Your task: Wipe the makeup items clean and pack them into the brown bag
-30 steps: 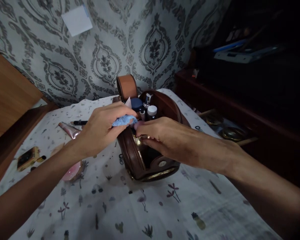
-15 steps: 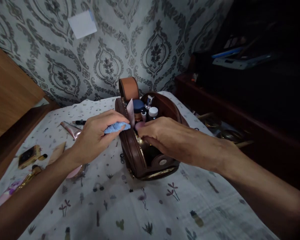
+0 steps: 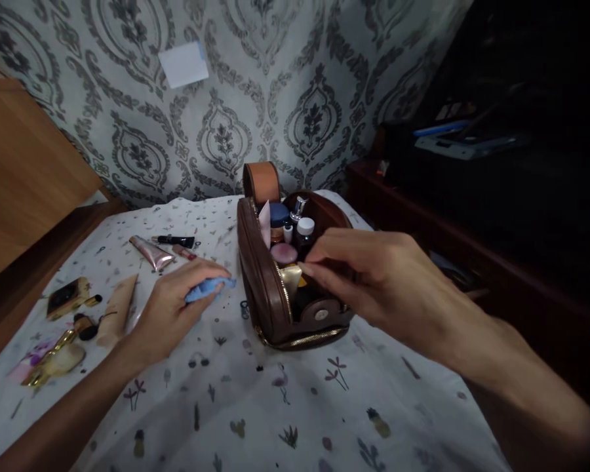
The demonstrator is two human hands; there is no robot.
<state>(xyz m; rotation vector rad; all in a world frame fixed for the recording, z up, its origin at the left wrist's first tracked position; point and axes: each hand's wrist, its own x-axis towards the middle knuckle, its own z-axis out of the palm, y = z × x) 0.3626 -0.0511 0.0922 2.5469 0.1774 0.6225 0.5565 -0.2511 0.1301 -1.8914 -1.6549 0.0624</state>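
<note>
My left hand [image 3: 170, 311] is closed around a folded light-blue cloth [image 3: 207, 288], above the bedsheet left of the bag. A brown leather toiletry bag [image 3: 265, 278] stands unzipped in front of me. At its opening is my right hand [image 3: 368, 272], thumb and forefinger pinched at the upper corner of a shiny gold packet [image 3: 290, 280]. Beside those fingertips lies a round pink lid [image 3: 284, 253]. Behind it stand a white-capped dark bottle [image 3: 305, 227], a jar with a dark blue lid [image 3: 278, 212], a silver-topped bottle [image 3: 299, 206] and a pale pink tube [image 3: 265, 223].
On the patterned sheet at left lie a pink metallic tube [image 3: 152, 254], a black tube [image 3: 176, 241], a beige tube [image 3: 118, 308], a gold compact [image 3: 67, 298] and a gold-trimmed bottle [image 3: 61, 360]. A dark red wooden edge [image 3: 373, 190] runs along the right.
My left hand has moved away from the bag, down and left with the cloth. My right hand has drawn back rightward, uncovering the pink lid and more of the gold packet.
</note>
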